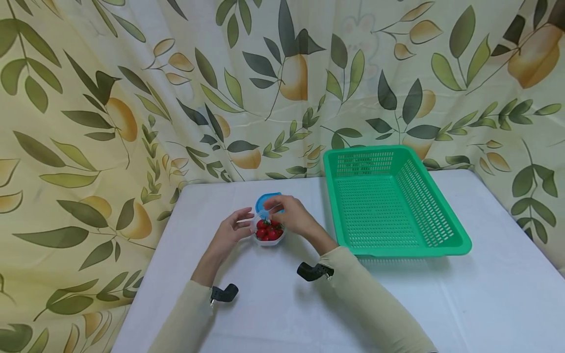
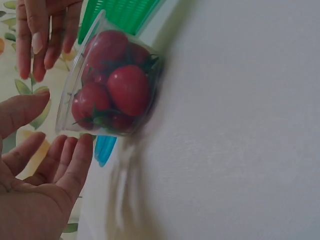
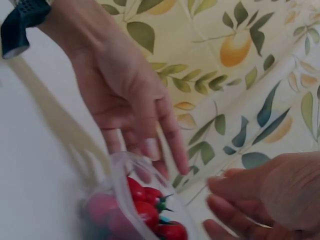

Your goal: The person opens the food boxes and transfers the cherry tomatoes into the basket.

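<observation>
A clear plastic tub [image 1: 268,242] of red cherry tomatoes [image 2: 128,90] with green stems stands uncovered on the table. My left hand [image 1: 231,227] is at the tub's left side, fingers loosely bent and thumb apart; its fingertips [image 2: 86,142] come right up to the rim in the left wrist view. Over the tub's far right side is my right hand [image 1: 295,214], its relaxed fingers [image 3: 235,187] pointing toward the tomatoes with nothing between them. Just behind the tub lies a blue lid [image 1: 261,200], partly hidden by the right hand.
To the right, a large green plastic basket [image 1: 446,211] with slotted walls sits on the white-covered table [image 1: 273,314]. A curtain [image 1: 176,122] printed with leaves and fruit hangs behind the table and along its left. Each wrist wears a black camera band [image 1: 314,271].
</observation>
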### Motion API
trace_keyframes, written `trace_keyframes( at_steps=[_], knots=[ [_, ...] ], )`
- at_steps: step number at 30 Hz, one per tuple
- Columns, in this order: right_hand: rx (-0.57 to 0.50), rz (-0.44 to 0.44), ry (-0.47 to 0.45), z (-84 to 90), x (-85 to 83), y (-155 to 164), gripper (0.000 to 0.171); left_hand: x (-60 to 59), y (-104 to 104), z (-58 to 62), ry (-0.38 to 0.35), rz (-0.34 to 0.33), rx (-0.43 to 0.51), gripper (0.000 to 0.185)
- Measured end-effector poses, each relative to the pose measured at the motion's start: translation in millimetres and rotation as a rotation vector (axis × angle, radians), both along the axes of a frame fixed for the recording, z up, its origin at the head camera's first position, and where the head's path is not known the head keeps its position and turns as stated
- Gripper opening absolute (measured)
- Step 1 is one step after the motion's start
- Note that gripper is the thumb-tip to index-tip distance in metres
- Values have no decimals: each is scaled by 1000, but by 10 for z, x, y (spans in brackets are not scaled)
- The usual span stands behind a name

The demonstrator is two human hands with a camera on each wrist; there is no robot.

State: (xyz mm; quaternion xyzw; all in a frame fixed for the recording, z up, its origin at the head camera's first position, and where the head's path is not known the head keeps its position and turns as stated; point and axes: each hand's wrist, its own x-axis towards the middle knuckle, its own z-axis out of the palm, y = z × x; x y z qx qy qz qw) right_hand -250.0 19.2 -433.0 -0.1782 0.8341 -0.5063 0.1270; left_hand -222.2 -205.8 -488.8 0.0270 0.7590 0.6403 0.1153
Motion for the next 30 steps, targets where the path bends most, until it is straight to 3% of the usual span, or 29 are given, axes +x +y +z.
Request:
trace_keyframes(
  at_steps=[7, 14, 22, 30],
  knots=[
    [126, 191, 7, 112, -97, 54, 40, 60, 49, -23, -60, 48, -8, 58],
    [223, 368, 30, 185, -279, 95, 44, 76, 128, 12, -113, 137, 0, 47],
    [283, 594, 20, 244, -496, 135, 48, 82, 146, 32, -140, 156, 31, 47],
    [374, 686, -30, 253, -598, 82, 54, 73, 142, 33, -136, 168, 65, 46]
  ],
)
